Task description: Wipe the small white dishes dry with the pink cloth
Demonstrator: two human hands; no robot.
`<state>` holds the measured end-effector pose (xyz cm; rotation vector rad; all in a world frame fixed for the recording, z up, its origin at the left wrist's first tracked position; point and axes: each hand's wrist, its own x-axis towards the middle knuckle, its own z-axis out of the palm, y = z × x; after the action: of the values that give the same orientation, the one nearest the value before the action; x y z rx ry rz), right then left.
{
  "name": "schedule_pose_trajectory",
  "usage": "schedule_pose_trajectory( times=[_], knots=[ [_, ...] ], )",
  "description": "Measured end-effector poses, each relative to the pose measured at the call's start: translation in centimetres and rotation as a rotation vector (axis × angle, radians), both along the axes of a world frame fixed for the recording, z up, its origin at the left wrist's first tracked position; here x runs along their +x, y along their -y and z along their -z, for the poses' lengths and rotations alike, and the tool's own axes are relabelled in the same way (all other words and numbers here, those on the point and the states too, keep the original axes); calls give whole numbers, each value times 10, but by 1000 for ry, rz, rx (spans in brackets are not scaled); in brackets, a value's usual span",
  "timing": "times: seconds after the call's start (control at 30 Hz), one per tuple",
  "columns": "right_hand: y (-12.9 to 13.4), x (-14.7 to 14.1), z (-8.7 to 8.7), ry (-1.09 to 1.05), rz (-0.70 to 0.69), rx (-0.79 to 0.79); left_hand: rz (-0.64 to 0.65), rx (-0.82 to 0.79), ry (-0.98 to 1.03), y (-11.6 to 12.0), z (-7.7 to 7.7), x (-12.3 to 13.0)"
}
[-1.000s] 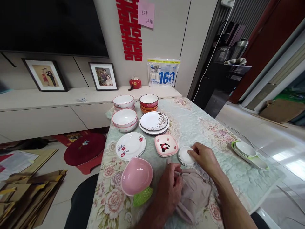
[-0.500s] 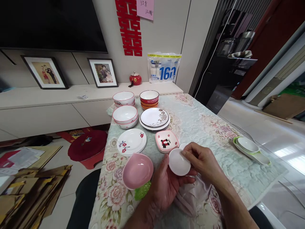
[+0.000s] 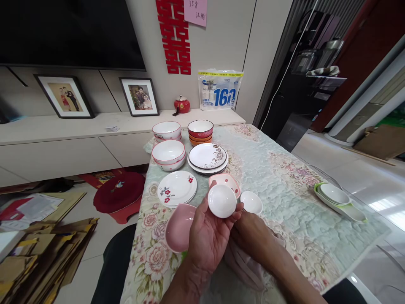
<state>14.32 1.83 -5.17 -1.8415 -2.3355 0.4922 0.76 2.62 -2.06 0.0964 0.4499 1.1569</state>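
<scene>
A small white bowl (image 3: 222, 201) rests in my left hand (image 3: 210, 236), its fingers curled round the sides and its hollow facing me. My right hand (image 3: 256, 236) is lower, just right of my left, closed on a greyish-pink cloth (image 3: 243, 266); its fingertips are mostly hidden. Another small white bowl (image 3: 252, 202) stands on the table beyond my right hand. Behind the held bowl lies a pink-rimmed square dish (image 3: 232, 182), partly covered. To the left of my left hand is a pink leaf-tipped bowl (image 3: 177, 230).
Stacked white bowls (image 3: 168, 152), red and orange bowls (image 3: 200, 131), brown-patterned plates (image 3: 205, 156) and flowered plates (image 3: 177, 188) stand farther back on the floral tablecloth (image 3: 152, 261). Green-edged dishes (image 3: 335, 196) lie near the right edge. A low cabinet (image 3: 76, 135) runs behind.
My left hand has shifted left with the small bowl. My right hand has let go of its rim and moved down to the cloth, uncovering the other small bowl.
</scene>
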Motion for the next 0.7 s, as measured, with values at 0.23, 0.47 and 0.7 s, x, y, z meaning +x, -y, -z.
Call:
schedule_pose_trajectory(
  times=[0.23,0.47,0.7],
  knots=[
    [1,53,-45,-358,32,122,77,40,-21,1,6,1],
    [13,64,-59,-560,78,401,157,148,-82,6,16,8],
    [0,51,-40,-548,28,490,273,301,-230,12,17,12]
  ],
)
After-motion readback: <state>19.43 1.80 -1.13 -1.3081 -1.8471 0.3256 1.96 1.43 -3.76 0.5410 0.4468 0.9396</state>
